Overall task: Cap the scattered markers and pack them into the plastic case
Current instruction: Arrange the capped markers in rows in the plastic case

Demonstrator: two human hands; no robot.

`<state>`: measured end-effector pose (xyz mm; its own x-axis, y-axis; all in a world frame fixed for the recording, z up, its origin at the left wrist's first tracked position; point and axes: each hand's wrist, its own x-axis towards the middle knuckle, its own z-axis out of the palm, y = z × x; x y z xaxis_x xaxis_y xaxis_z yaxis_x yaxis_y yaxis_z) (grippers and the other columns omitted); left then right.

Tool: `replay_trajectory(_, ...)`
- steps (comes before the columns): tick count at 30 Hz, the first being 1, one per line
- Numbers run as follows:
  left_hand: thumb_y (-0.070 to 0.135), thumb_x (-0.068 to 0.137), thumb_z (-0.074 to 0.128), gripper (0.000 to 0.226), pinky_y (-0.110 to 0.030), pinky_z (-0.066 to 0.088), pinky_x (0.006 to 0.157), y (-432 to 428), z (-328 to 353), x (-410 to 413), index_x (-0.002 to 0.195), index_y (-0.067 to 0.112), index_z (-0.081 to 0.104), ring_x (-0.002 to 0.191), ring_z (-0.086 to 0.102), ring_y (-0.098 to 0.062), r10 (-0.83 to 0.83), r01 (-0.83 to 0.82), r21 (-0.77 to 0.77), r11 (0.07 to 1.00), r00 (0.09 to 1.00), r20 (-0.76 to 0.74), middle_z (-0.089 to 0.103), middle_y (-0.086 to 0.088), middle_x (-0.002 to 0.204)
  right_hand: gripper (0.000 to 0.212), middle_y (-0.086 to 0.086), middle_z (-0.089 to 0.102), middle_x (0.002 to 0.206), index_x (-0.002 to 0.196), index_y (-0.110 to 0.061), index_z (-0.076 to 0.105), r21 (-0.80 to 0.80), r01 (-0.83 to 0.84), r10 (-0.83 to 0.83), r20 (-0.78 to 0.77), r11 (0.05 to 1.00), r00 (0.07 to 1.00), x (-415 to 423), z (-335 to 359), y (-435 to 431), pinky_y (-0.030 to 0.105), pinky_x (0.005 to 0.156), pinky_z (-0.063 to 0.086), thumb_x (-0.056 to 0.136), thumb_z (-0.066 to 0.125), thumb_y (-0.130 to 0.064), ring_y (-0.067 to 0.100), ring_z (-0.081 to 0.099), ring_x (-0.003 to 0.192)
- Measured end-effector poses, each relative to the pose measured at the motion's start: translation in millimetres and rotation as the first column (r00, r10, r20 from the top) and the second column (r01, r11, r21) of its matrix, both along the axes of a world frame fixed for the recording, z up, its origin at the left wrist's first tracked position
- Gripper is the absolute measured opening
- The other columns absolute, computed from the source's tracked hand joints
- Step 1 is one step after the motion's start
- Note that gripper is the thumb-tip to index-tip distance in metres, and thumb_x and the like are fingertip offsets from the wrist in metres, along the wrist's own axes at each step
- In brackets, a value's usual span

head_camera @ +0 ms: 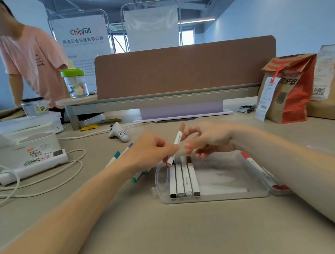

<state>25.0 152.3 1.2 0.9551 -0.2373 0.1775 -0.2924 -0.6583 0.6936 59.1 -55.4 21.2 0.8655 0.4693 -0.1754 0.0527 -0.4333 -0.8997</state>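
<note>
A clear plastic case [222, 198] lies open on the desk in front of me, with several white markers [183, 180] lined up at its left end. Above them, both hands hold one white marker with brown caps [177, 140], tilted with its top away from me. My left hand [154, 149] pinches its lower part. My right hand [205, 138] holds its upper part with curled fingers. A red-capped marker [256, 169] lies along the case's right edge. Teal and blue markers [116, 156] lie on the desk left of the case, partly hidden by my left wrist.
A white power strip [33, 166] with looping cables lies at the left. A white controller [118, 132] sits behind the markers. A brown divider [185, 69] crosses the back, paper bags [289, 92] stand at the right, and a person in a pink shirt [29, 61] stands at the far left.
</note>
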Motion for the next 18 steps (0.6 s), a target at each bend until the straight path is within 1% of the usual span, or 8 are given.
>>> replay_trajectory(2,0.045,0.091,0.063,0.043,-0.029,0.040,0.062,-4,-1,-3,0.066,0.011,0.070,0.056,0.045,-0.010,-0.038,0.038,-0.039,0.999,0.999,-0.012,0.053,0.005,0.054,0.021,0.010,0.069,0.089,0.111,-0.010,0.060,0.132,-0.018,0.020,-0.016,0.991,1.000,1,3,0,0.022,0.057,0.053,0.092,0.067,-0.014,0.014,0.061,0.063)
replay_trajectory(4,0.046,0.091,0.061,0.041,-0.029,0.040,0.062,-8,-2,-5,0.063,0.018,0.070,0.056,0.046,-0.008,-0.063,0.062,-0.060,0.996,0.998,-0.016,0.055,0.007,0.055,0.016,0.011,0.067,0.089,0.109,-0.009,0.060,0.247,-0.004,0.009,-0.022,0.969,1.000,0,2,4,0.020,0.055,0.053,0.094,0.064,-0.011,0.014,0.061,0.061)
replay_trajectory(6,0.047,0.092,0.060,0.039,-0.030,0.044,0.065,-9,-3,-6,0.064,0.023,0.071,0.060,0.051,-0.008,-0.073,0.072,-0.066,0.995,0.997,-0.019,0.061,0.009,0.057,0.020,0.014,0.066,0.090,0.111,-0.008,0.060,0.356,0.035,-0.033,-0.013,0.934,0.999,0,1,8,0.020,0.054,0.054,0.092,0.064,-0.004,0.014,0.062,0.060)
replay_trajectory(8,0.048,0.092,0.060,0.035,-0.032,0.049,0.071,-9,-3,-6,0.070,0.024,0.073,0.065,0.056,-0.008,-0.082,0.080,-0.061,0.995,0.996,-0.030,0.067,0.009,0.063,0.029,0.013,0.068,0.084,0.116,-0.006,0.057,0.401,0.075,-0.078,-0.010,0.913,0.997,0,0,9,0.021,0.053,0.054,0.089,0.064,0.002,0.015,0.062,0.058)
replay_trajectory(10,0.052,0.090,0.060,0.034,-0.034,0.053,0.077,-8,-4,-6,0.078,0.024,0.074,0.070,0.060,-0.008,-0.093,0.091,-0.061,0.994,0.995,-0.030,0.071,0.007,0.072,0.036,0.009,0.065,0.072,0.121,-0.009,0.055,0.351,0.108,-0.105,-0.027,0.930,0.994,1,3,6,0.022,0.051,0.054,0.088,0.063,0.005,0.017,0.061,0.057)
replay_trajectory(13,0.055,0.085,0.064,0.032,-0.036,0.056,0.078,-7,-8,-5,0.086,0.024,0.072,0.074,0.063,-0.008,-0.107,0.107,0.006,0.994,0.994,0.019,0.072,0.005,0.081,0.037,0.006,0.065,0.069,0.120,-0.009,0.056,0.132,0.091,-0.084,-0.060,0.987,0.995,-1,9,-3,0.023,0.051,0.055,0.086,0.066,0.004,0.016,0.062,0.058)
replay_trajectory(15,0.054,0.082,0.069,0.027,-0.031,0.055,0.079,-6,-10,-5,0.089,0.028,0.070,0.082,0.064,-0.007,-0.124,0.122,0.099,0.988,0.992,0.023,0.070,0.010,0.087,0.038,0.005,0.069,0.070,0.118,-0.007,0.058,-0.008,0.051,-0.052,-0.079,0.999,0.996,-2,11,-8,0.023,0.054,0.056,0.084,0.069,0.004,0.015,0.065,0.058)
replay_trajectory(18,0.057,0.078,0.072,0.030,-0.016,0.048,0.073,-5,-12,-5,0.097,0.035,0.065,0.092,0.060,-0.001,-0.159,0.154,0.248,0.956,0.987,0.002,0.065,0.019,0.095,0.040,0.007,0.071,0.070,0.120,-0.005,0.057,-0.113,0.037,-0.047,-0.093,0.993,0.995,-3,9,-7,0.023,0.056,0.058,0.083,0.071,0.004,0.015,0.066,0.057)
